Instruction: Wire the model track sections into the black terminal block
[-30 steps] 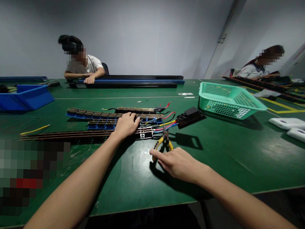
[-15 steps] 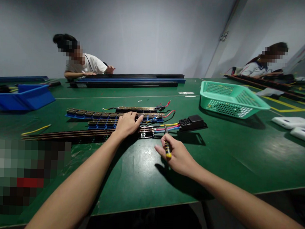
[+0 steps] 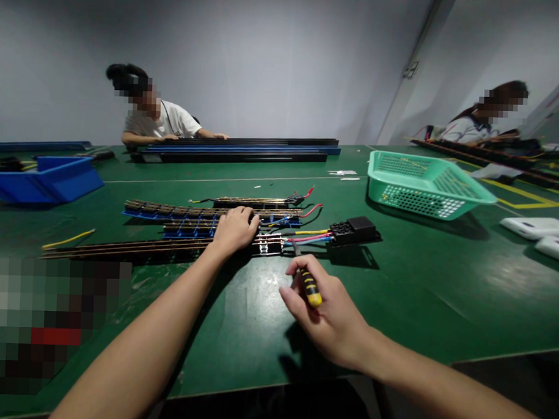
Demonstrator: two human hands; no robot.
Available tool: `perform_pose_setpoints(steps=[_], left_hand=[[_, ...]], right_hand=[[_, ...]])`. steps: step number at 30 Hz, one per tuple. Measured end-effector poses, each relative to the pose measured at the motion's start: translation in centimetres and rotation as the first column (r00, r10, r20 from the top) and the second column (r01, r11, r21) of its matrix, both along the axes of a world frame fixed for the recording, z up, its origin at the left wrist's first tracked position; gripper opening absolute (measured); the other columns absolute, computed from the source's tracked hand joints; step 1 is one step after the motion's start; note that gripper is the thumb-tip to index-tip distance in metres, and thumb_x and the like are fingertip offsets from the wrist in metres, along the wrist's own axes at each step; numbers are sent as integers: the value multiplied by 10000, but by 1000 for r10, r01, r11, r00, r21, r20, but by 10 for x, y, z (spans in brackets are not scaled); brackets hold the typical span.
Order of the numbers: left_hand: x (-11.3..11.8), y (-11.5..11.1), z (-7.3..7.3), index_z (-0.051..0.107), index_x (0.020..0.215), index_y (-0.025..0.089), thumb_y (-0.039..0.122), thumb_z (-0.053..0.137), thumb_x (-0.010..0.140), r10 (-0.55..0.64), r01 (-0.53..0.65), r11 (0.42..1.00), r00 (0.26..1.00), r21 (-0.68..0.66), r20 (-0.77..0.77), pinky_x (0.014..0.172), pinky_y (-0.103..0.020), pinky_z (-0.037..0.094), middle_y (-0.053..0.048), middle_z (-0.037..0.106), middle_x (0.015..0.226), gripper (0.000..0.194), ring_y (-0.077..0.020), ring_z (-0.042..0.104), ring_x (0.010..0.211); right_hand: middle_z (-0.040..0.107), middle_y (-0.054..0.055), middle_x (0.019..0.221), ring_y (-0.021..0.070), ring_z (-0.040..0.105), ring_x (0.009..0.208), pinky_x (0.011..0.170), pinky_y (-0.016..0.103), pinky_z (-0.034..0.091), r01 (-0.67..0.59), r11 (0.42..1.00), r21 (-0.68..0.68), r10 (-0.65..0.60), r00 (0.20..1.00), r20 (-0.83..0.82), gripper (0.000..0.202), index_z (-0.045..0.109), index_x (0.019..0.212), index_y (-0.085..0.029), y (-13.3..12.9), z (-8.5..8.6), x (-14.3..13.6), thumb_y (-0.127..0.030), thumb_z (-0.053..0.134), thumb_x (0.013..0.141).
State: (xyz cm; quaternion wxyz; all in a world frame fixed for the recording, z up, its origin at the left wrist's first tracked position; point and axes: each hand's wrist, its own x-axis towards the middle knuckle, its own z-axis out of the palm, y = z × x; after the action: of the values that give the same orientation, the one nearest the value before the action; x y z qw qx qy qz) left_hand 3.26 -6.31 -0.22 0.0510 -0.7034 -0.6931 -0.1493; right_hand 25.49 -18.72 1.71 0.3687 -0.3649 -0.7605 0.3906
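My left hand (image 3: 235,231) lies over the strips at mid-table, its fingers curled around the nearest one, a long black rail (image 3: 135,249) with copper-coloured rods along it. Just right of that hand is the rail's end piece (image 3: 271,243), with bright metal contacts. Yellow, red and blue wires (image 3: 308,237) run from there to a black connector box (image 3: 354,230). My right hand (image 3: 331,303) is closed on a hand tool (image 3: 310,287) with a black-and-yellow striped handle. Its slim metal tip points at the wires by the end piece; whether it touches them I cannot tell.
Behind lie blue-based strips (image 3: 169,212) with rods and loose wires. A green basket (image 3: 427,184) stands right of centre, a blue bin (image 3: 65,180) at left. White devices (image 3: 538,228) lie far right. Two people sit across the table, one beside long black and blue profiles (image 3: 245,148).
My right hand has drawn nearer to me, and the tool's tip has shifted left and down toward the end piece. My left hand stays in place. The person at left has stretched out an arm.
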Motion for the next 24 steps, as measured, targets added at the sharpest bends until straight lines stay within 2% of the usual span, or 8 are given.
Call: perform_pose_setpoints(steps=[2, 5, 7, 9, 14, 21, 24], left_hand=[[0, 1, -1, 612, 1222, 194, 348, 376, 990, 2, -2, 1000, 1000, 11, 3, 982, -392, 435, -106, 616, 1280, 365, -273, 552, 1191], [-1, 1, -2, 608, 1199, 186, 333, 405, 970, 26, -25, 999, 1000, 34, -11, 955, -391, 451, -124, 608, 1229, 339, -281, 565, 1142], [-1, 2, -2, 617, 1164, 182, 347, 421, 963, 43, -42, 998, 999, 40, -31, 944, -403, 457, -135, 597, 1195, 326, -294, 562, 1118], [-1, 2, -2, 627, 1133, 183, 356, 425, 961, 50, -49, 998, 998, 34, -44, 945, -411, 455, -136, 588, 1170, 316, -301, 552, 1110], [-2, 3, -3, 643, 1096, 177, 362, 427, 957, 41, -39, 999, 998, 36, -38, 946, -414, 445, -139, 573, 1141, 316, -307, 533, 1101], [-1, 3, -1, 644, 1107, 183, 374, 418, 962, 21, -21, 1000, 1000, 7, -23, 912, -403, 450, -129, 585, 1119, 329, -293, 559, 1063], [1, 1, 2, 657, 1094, 184, 369, 402, 969, 11, -11, 1000, 999, -18, -33, 907, -408, 447, -125, 612, 1101, 339, -296, 561, 1068]], right_hand=[[509, -54, 649, 124, 460, 540, 521, 248, 360, -69, 997, -19, 68, 995, -70, 234, 478, 1047, -255, 4, 12, -3, -395, 582, 890], [531, -57, 624, 117, 462, 515, 515, 239, 369, -179, 972, -153, 121, 937, -328, 350, 468, 1043, -248, 31, 33, -8, -549, 547, 882], [530, -53, 546, 111, 420, 436, 468, 239, 336, -251, 928, -275, 112, 892, -437, 487, 478, 975, -234, 55, 43, -12, -702, 399, 869], [523, -44, 501, 113, 421, 407, 453, 241, 333, -256, 896, -362, 57, 877, -478, 559, 490, 919, -225, 79, 48, -16, -753, 317, 856], [521, -37, 463, 119, 393, 375, 426, 243, 325, -269, 834, -482, -17, 861, -509, 472, 508, 895, -207, 112, 37, -22, -650, 347, 885], [531, -37, 449, 126, 421, 380, 436, 248, 345, -375, 788, -488, 6, 798, -603, 402, 554, 899, -191, 119, 25, -16, -564, 416, 839], [536, -36, 449, 126, 416, 375, 442, 250, 352, -402, 772, -493, 31, 798, -601, 380, 557, 898, -189, 125, 19, -22, -534, 412, 830]])
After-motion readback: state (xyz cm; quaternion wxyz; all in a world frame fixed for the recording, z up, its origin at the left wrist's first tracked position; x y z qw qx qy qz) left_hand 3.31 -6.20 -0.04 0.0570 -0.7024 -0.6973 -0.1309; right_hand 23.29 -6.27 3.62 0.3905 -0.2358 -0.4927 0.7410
